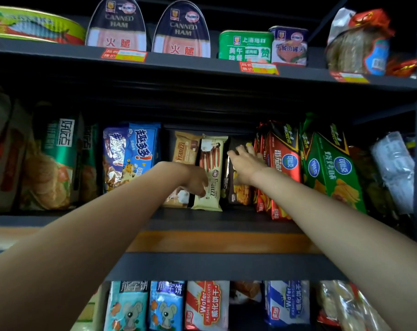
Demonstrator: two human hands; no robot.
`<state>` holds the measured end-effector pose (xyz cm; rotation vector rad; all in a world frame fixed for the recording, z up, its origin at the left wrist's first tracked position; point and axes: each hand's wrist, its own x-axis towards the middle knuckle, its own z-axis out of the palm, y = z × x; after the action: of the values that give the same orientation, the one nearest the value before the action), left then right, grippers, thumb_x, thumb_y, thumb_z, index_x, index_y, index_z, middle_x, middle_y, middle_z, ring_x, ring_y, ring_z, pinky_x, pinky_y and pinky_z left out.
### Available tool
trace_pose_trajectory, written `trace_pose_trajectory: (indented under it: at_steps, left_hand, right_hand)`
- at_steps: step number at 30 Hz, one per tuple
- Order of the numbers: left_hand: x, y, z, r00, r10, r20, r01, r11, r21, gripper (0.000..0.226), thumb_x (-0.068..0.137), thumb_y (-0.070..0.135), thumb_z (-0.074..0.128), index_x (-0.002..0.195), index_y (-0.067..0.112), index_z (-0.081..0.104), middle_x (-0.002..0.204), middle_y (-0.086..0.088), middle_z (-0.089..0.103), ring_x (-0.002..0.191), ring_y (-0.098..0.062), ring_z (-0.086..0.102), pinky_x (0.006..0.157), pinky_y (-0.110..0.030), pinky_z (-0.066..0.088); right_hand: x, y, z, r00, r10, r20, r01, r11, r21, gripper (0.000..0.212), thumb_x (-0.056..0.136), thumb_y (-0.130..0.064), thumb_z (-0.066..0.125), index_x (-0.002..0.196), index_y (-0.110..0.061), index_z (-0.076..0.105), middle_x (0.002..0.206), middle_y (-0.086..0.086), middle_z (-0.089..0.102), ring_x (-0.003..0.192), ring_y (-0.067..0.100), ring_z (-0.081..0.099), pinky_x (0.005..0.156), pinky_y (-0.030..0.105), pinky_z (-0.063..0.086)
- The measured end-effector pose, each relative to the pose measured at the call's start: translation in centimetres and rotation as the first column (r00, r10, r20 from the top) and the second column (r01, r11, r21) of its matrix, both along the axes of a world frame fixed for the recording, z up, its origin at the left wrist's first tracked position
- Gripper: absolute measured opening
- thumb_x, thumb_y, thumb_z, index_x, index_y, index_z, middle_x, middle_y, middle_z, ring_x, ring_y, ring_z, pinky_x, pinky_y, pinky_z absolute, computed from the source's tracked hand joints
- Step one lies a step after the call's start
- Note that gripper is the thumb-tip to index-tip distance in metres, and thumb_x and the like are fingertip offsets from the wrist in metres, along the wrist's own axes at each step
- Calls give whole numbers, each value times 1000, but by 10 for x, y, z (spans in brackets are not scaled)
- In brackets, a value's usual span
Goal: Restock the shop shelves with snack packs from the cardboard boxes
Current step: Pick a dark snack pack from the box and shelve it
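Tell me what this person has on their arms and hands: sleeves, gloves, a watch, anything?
Nothing that shows. Both forearms are bare up to the bottom edge of the picture, with no sleeve in view. The left hand and right hand wear no gloves, and no watch, bracelet or ring is visible.

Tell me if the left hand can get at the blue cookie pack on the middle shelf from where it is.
Probably yes. The left hand is on the cream Franzzi pack, and the blue cookie pack stands just to its left at the shelf front, with only a dark gap between them and nothing in front of it.

Both arms reach forward; left hand (195,181) hangs curled downward, right hand (246,163) spreads flat
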<state>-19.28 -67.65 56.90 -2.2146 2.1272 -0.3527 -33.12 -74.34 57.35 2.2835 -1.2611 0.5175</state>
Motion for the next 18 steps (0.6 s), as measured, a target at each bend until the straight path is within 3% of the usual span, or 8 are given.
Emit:
trace_pose_trajectory:
  at_steps: [2,5,6,9,10,12,15,18]
  left_hand:
    - [3,20,-1,999,-29,27,31,997,-75,49,93,24,49,140,17,39,154,-6,21,132,-28,40,108,-39,36]
    - [20,67,-4,995,-96,41,104,928,-358,40,90,24,50,130,17,52,141,-8,41,127,-29,43,105,-40,37]
    - [31,86,-8,991,-127,42,132,868,-479,36,88,23,50,123,18,57,134,-8,47,123,-29,47,101,-43,39]
    - [62,153,-33,973,-163,165,229,565,-793,37,79,24,38,100,14,66,108,-9,63,99,-34,56,84,-42,43]
    - [72,181,-46,973,-152,174,227,480,-847,38,76,25,35,94,13,66,100,-9,63,92,-33,56,78,-41,41]
    - [95,240,-82,991,-115,75,116,408,-905,31,76,22,37,91,12,63,96,-10,61,90,-31,51,76,-41,38]
    - [148,332,-162,994,77,-77,-104,463,-880,26,77,17,43,93,11,62,97,-9,60,91,-30,51,78,-40,36]
    - [203,444,-251,919,329,-216,-386,646,-659,35,73,21,39,92,10,67,98,-10,63,90,-33,59,78,-40,39]
  right_hand:
    - [-2,15,-3,999,32,43,-35,996,80,78,81,-26,70,144,-15,25,151,13,19,139,35,12,108,48,24]
    - [3,52,-5,980,147,135,-153,988,31,69,84,-29,65,142,-16,29,146,12,27,133,33,19,107,48,25]
    - [9,69,-6,964,210,161,-213,977,-2,66,85,-30,63,140,-16,31,144,11,30,131,32,21,106,47,27]
    - [43,133,-15,857,473,204,-459,881,-118,61,86,-37,61,137,-15,36,137,9,35,125,28,27,100,40,28]
    - [59,158,-23,789,571,227,-542,820,-182,59,85,-39,59,134,-13,40,133,10,39,122,28,31,99,37,28]
    - [98,213,-52,602,755,260,-684,656,-319,55,80,-43,51,122,-8,52,120,12,50,112,32,43,94,38,34]
    - [170,293,-124,404,886,228,-846,457,-276,52,78,-43,45,114,-7,56,112,12,54,105,32,48,88,43,38]
    - [245,377,-205,417,902,114,-909,410,78,52,83,-39,54,127,-11,49,127,11,44,117,31,38,96,45,35]
